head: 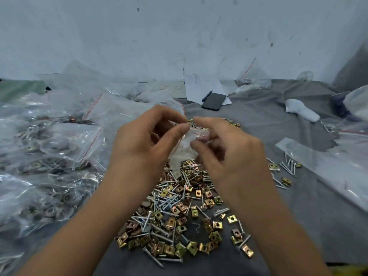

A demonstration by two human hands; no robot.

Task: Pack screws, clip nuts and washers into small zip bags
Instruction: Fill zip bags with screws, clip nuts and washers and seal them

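Both hands (143,136) (225,148), zip bag (184,148) upright

Small zip bag (184,148): lower part hidden behind both hands, contents unreadable. Packed bags (49,156) at left blurred, cut by the frame edge. Paper sheet (201,87) markings too faint to read. Loose pile (179,212) partly covered by forearms.

No text, label, brand or number can be read anywhere. The white paper sheets (199,86) at about one o'clock, under the dark phone (214,102), carry faint bluish marks, too blurred to make out.
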